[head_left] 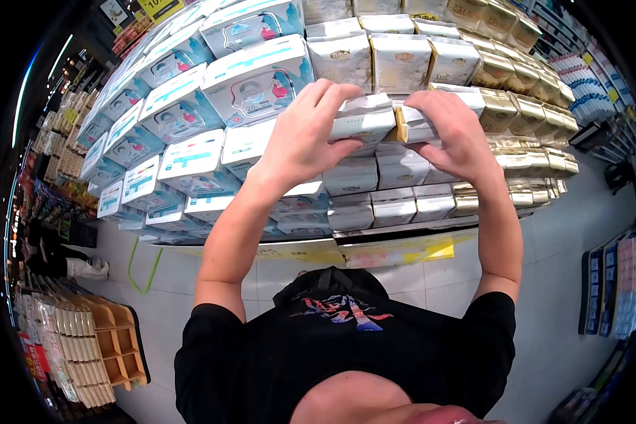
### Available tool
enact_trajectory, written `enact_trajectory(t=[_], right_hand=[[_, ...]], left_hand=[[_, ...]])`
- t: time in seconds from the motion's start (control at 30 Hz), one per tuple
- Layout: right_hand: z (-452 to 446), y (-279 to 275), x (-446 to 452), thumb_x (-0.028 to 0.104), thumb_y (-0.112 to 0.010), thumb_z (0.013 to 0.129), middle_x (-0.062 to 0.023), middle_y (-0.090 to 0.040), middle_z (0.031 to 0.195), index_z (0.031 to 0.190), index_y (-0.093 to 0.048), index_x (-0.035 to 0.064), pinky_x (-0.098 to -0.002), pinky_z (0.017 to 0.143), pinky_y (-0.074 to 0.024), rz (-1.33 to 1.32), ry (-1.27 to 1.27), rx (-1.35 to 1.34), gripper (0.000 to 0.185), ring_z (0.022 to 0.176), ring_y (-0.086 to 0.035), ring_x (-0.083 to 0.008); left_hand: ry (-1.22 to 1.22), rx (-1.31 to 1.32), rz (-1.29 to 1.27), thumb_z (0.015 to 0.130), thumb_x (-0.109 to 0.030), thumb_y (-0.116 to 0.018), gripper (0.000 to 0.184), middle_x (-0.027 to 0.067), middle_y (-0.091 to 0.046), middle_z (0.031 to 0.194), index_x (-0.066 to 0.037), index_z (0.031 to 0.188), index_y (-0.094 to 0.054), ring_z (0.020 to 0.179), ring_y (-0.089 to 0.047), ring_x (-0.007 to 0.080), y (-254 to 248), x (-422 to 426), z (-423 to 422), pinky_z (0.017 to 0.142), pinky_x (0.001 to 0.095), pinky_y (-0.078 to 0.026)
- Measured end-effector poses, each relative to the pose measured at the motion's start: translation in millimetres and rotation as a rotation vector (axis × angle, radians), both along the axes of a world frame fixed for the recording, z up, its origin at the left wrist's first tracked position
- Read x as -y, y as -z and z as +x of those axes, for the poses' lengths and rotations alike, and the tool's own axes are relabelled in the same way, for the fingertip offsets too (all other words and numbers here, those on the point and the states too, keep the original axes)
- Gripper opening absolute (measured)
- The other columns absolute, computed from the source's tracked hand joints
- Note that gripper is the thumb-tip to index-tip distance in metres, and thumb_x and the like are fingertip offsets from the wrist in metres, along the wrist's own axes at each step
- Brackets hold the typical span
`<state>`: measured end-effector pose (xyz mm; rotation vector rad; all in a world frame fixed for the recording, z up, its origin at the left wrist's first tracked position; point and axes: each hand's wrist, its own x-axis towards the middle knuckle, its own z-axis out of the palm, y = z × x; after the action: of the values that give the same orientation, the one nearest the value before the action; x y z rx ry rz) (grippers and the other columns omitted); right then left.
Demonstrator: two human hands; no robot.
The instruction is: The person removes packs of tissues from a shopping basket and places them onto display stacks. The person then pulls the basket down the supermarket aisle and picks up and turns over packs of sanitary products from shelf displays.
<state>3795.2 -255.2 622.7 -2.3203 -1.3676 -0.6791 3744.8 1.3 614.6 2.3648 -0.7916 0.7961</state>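
Observation:
My left hand (305,134) is closed around a white soft pack (364,121), with the thumb below and the fingers over its top left side. Just right of it, my right hand (456,134) grips another white pack (418,127) that has a gold side facing the first one. A narrow gap separates the two packs. Both are at the front of a stepped stack of similar white packs (401,62), which look like tissue packs. The undersides of the held packs are hidden, so I cannot tell whether they rest on the row beneath.
Large white-and-blue packs (258,88) are stacked on the left, gold packs (505,109) on the right. A yellow-marked display edge (396,251) runs along the front. A wooden rack (116,343) stands at lower left, and a person's legs (85,267) show nearby.

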Motion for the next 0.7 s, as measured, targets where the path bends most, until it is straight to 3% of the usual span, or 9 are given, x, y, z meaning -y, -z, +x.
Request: enact_trajectory(t=[0.07,0.13,0.17,0.2,0.27,0.33,0.43,0.57,0.7], right_hand=[[-2.7,-8.5,3.7,0.004,-0.076,0.063,-0.0134,-0.062,0.107,0.112,-0.055,0.0048,-0.0401,0.090,-0.0463,0.039,-0.009,0.049,0.053,0.101,-0.059,-0.0338],[-9.8,-17.0,11.1,0.003,-0.077,0.066,-0.0120,-0.065,0.105,0.116,-0.056,0.0043,-0.0345,0.084,-0.0513,0.329,-0.021,-0.195,0.054,0.097,-0.065,-0.0266],[-9.7,-17.1,16.0,0.004,-0.079,0.070,-0.0092,-0.066,0.103,0.121,-0.055,0.0043,-0.0286,0.081,-0.0533,0.458,-0.079,-0.210,0.057,0.095,-0.066,-0.0184],[-9.8,-17.8,18.7,0.008,-0.081,0.072,-0.0090,-0.066,0.105,0.124,-0.054,0.0025,-0.0282,0.083,-0.0540,0.583,-0.077,-0.178,0.059,0.097,-0.065,-0.0165],[-14.9,-28.3,29.9,0.008,-0.083,0.070,-0.0113,-0.066,0.107,0.126,-0.051,-0.0012,-0.0284,0.084,-0.0540,0.742,-0.174,-0.438,0.065,0.097,-0.065,-0.0175],[-19.4,-32.8,32.2,0.009,-0.083,0.069,-0.0140,-0.066,0.108,0.128,-0.049,-0.0030,-0.0281,0.084,-0.0526,0.760,-0.221,-0.676,0.070,0.096,-0.066,-0.0173],[-18.8,-25.9,29.5,0.013,-0.084,0.067,-0.0127,-0.067,0.103,0.127,-0.050,-0.0022,-0.0267,0.084,-0.0507,0.697,-0.224,-0.815,0.070,0.093,-0.066,-0.0161],[-30.6,-26.6,29.4,0.013,-0.084,0.067,-0.0117,-0.068,0.098,0.126,-0.050,-0.0021,-0.0259,0.083,-0.0503,0.646,-0.161,-0.908,0.070,0.090,-0.065,-0.0153],[-34.8,-25.3,31.9,0.015,-0.085,0.066,-0.0125,-0.067,0.101,0.127,-0.050,-0.0027,-0.0255,0.084,-0.0496,0.627,-0.154,-0.951,0.073,0.093,-0.065,-0.0156]], left_hand=[[-0.009,0.027,-0.006,0.065,-0.009,-0.084,0.060,0.0111,-0.060,0.103,-0.005,0.117,-0.055,0.100,-0.060,0.0296,-9.4,-4.2,0.4,0.083,0.0374,-0.049],[0.064,0.135,-0.199,0.068,-0.015,-0.084,0.063,0.0125,-0.062,0.107,-0.005,0.122,-0.053,0.100,-0.062,0.0262,-17.4,-12.3,1.6,0.085,0.0371,-0.050],[0.071,-0.007,-0.353,0.071,-0.016,-0.085,0.064,0.0133,-0.064,0.107,-0.002,0.123,-0.052,0.100,-0.064,0.0199,-22.4,-16.1,-0.9,0.085,0.0331,-0.051],[0.168,0.029,-0.498,0.073,-0.014,-0.085,0.061,0.0124,-0.063,0.105,0.002,0.122,-0.051,0.098,-0.064,0.0172,-28.2,-14.3,-1.5,0.083,0.0297,-0.053],[0.259,-0.042,-0.697,0.075,-0.012,-0.083,0.060,0.0120,-0.063,0.104,0.005,0.122,-0.050,0.095,-0.065,0.0169,-29.4,-20.8,3.8,0.081,0.0274,-0.054],[0.353,-0.303,-0.883,0.078,-0.010,-0.081,0.057,0.0116,-0.064,0.104,0.005,0.123,-0.051,0.092,-0.065,0.0147,-28.5,-19.9,2.8,0.080,0.0265,-0.053],[0.431,-0.489,-0.977,0.080,-0.009,-0.080,0.051,0.0074,-0.067,0.101,0.002,0.122,-0.054,0.091,-0.064,0.0107,-9.5,-19.2,12.0,0.080,0.0239,-0.052],[0.511,-0.576,-1.078,0.081,-0.006,-0.077,0.046,0.0078,-0.068,0.100,0.002,0.121,-0.054,0.091,-0.065,0.0109,0.3,-7.4,14.2,0.080,0.0241,-0.053],[0.514,-0.558,-0.977,0.085,-0.008,-0.071,0.045,0.0085,-0.065,0.105,0.000,0.126,-0.052,0.092,-0.065,0.0100,4.5,-0.5,12.8,0.078,0.0236,-0.054]])
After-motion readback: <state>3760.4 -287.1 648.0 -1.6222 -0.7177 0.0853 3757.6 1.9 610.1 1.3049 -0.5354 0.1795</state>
